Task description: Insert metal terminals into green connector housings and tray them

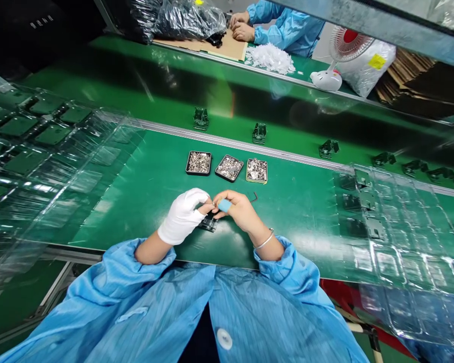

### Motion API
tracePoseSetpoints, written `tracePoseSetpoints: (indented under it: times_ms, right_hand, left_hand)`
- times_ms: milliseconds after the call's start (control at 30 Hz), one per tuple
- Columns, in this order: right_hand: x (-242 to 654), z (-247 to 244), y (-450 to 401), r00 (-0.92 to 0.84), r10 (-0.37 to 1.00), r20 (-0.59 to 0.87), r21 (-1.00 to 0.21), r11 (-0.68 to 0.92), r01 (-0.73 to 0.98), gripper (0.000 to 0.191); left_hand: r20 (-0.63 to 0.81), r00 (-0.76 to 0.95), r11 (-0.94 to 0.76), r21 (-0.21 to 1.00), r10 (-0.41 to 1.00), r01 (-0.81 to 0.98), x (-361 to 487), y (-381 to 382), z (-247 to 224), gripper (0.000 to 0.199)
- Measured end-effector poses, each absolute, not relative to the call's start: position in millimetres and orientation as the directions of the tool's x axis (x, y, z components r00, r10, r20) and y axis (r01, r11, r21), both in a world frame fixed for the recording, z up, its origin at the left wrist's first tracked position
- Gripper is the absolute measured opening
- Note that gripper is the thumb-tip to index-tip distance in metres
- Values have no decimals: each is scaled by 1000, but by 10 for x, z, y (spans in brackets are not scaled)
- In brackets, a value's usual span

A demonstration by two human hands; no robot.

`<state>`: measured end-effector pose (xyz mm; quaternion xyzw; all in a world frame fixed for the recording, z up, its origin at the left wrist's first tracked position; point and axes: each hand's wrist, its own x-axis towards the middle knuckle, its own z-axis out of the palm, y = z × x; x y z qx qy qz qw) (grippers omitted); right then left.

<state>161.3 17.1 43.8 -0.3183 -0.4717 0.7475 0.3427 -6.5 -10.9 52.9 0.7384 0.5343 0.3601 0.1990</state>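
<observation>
My left hand [184, 217], in a white glove with bare fingertips, is closed in a pinch. Opposite it, my right hand [239, 209], with a blue wrap on one finger, is pinched too. Their fingertips meet over a small dark electronic assembly [209, 225] on the green bench. Something tiny and light shows between the fingertips, too small to name. Just beyond my hands stand a left tray [199, 163], a middle tray [229, 168] and a right tray [257, 170], all full of small metal parts. A small red and black bent piece [254, 196] lies to the right.
Similar assemblies [259, 133] stand spaced along the green strip behind a metal rail [234, 145]. Clear plastic blister trays lie left [53, 131] and right [404, 237], holding parts. Across the bench, a co-worker's hands [242, 27] are near white pieces [270, 58] and a fan [348, 45].
</observation>
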Motion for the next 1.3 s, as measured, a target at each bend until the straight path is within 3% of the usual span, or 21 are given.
tracePoseSetpoints:
  times_ms: [133, 200, 267, 367, 433, 500, 733, 1000, 1200, 1300]
  right_hand:
    - [1736, 495, 185, -712, 694, -106, -982, -186, -35, 17]
    - [1784, 495, 189, -704, 707, -61, -998, -52, 34, 12]
    - [1823, 476, 198, -628, 778, -16, -994, 58, 97, 9]
    - [1856, 436, 211, -510, 860, 28, -971, 145, 191, 8]
    - [1851, 415, 203, -506, 861, 52, -950, 199, 240, 8]
    - [1827, 397, 179, -536, 841, 73, -924, 259, 282, 7]
    - [1773, 317, 106, -594, 800, 88, -809, 405, 426, 12]
    - [1735, 320, 48, -568, 817, 93, -620, 494, 609, 21]
    - [1704, 286, 48, -584, 806, 100, -626, 506, 593, 22]
    - [1688, 280, 40, -603, 789, 122, -597, 543, 590, 21]
  left_hand:
    - [311, 342, -463, 610, 887, 643, -189, -172, 511, 39]
    - [350, 313, -469, 617, 883, 632, -260, -222, 441, 39]
    - [345, 268, -436, 652, 899, 620, -324, -267, 333, 55]
    - [147, 310, -314, 733, 939, 603, -361, -304, 149, 83]
    - [26, 308, -216, 769, 951, 602, -336, -308, 61, 73]
    - [19, 257, -176, 778, 966, 604, -284, -305, 29, 58]
    - [243, 226, -331, 666, 943, 668, -156, -307, 140, 46]
    - [369, 257, -429, 527, 893, 734, -146, -327, 102, 46]
    - [205, 325, -379, 624, 923, 683, -203, -279, 231, 56]
    - [109, 334, -337, 541, 936, 771, -195, -229, 394, 33]
